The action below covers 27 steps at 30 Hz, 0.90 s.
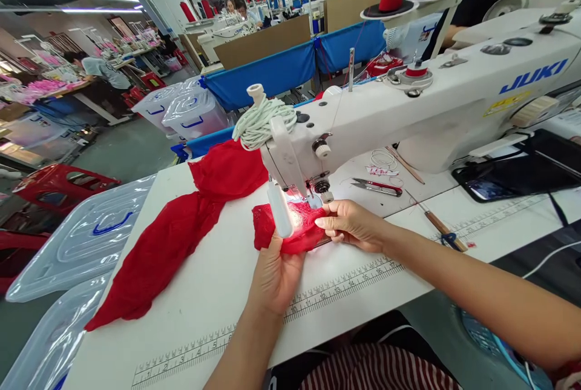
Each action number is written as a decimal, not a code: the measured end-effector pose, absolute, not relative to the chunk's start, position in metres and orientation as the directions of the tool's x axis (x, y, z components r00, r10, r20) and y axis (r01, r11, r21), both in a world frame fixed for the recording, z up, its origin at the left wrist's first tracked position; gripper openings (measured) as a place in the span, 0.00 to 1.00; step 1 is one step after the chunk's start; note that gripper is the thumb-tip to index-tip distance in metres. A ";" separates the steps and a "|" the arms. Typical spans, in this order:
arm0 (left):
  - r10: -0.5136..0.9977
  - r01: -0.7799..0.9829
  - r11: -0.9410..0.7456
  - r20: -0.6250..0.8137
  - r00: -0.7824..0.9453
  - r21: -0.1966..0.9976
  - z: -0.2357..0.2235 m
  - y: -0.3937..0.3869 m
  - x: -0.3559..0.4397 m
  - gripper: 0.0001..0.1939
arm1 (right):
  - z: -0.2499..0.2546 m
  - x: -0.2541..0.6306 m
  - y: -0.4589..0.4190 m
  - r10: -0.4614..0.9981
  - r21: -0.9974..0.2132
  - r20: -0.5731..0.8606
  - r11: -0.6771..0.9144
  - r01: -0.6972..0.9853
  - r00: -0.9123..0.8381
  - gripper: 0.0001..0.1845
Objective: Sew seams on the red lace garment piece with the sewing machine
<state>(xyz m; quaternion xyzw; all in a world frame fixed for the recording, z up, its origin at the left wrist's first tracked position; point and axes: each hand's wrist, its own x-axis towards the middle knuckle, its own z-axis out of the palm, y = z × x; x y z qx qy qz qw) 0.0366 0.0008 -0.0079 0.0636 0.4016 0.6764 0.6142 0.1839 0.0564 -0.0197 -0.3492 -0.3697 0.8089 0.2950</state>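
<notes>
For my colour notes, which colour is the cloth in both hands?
The cloth is red, shown best in the head view.

Sewing at a white table point(200, 305). The left hand point(276, 275) holds the near edge of a red cloth point(306, 231) beneath the sewing machine point(367, 123); the right hand point(354, 226) pinches its right edge. More red cloth point(167, 251) lies at left; snips point(377, 186) and a screwdriver point(439, 224) lie at right.

The held red cloth point(297, 246) looks thin and lacy (matt, softly puckered), above a smooth worktop point(218, 287). The sewing machine point(436, 84) has a sleek, painted-looking casing; the snips point(376, 186) show bare metal blades, the awl point(439, 225) a wooden handle, the box lid point(86, 241) clear, shiny plastic.
</notes>
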 end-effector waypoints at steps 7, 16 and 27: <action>0.882 -0.760 0.077 -0.400 -0.250 0.645 -0.006 0.003 0.037 0.25 | -0.019 0.186 0.057 0.748 -0.803 -0.345 -0.548 -0.234 -0.568 0.15; 0.878 -0.741 0.082 -0.400 -0.263 0.666 -0.009 0.002 0.036 0.24 | -0.021 0.187 0.056 0.747 -0.818 -0.317 -0.527 -0.229 -0.584 0.17; 0.901 -0.696 0.131 -0.377 -0.213 0.706 -0.016 -0.002 0.033 0.26 | -0.021 0.187 0.055 0.759 -0.856 -0.297 -0.481 -0.192 -0.579 0.15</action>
